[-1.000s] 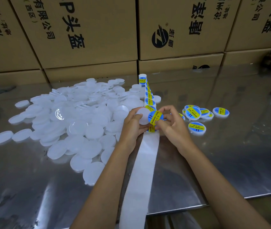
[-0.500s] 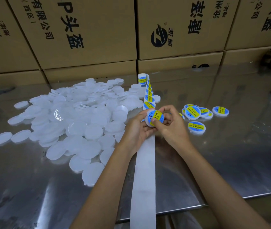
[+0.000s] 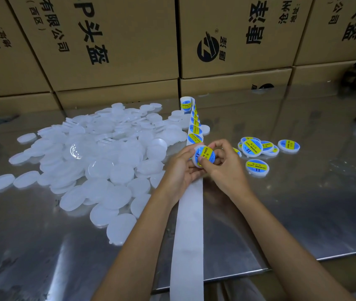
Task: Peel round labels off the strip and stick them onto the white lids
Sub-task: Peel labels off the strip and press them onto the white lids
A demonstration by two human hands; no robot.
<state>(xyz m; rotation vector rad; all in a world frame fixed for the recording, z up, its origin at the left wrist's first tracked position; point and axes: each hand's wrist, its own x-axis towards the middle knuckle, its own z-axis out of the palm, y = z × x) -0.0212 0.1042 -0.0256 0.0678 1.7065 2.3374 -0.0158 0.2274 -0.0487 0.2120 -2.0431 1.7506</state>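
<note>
Left hand (image 3: 181, 170) and right hand (image 3: 222, 168) both grasp one labelled lid (image 3: 204, 156), held tilted between the fingertips above the backing strip (image 3: 191, 213) on the desk (image 3: 281, 203).

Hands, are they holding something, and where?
Both hands, left and right, hold one white lid by its edge; the right thumb presses its label.

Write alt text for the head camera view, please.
Two hands, left hand and right hand, hold a white lid bearing a blue-and-yellow label. Unlabelled lids pile left, labelled lids right, the label strip between.
</note>
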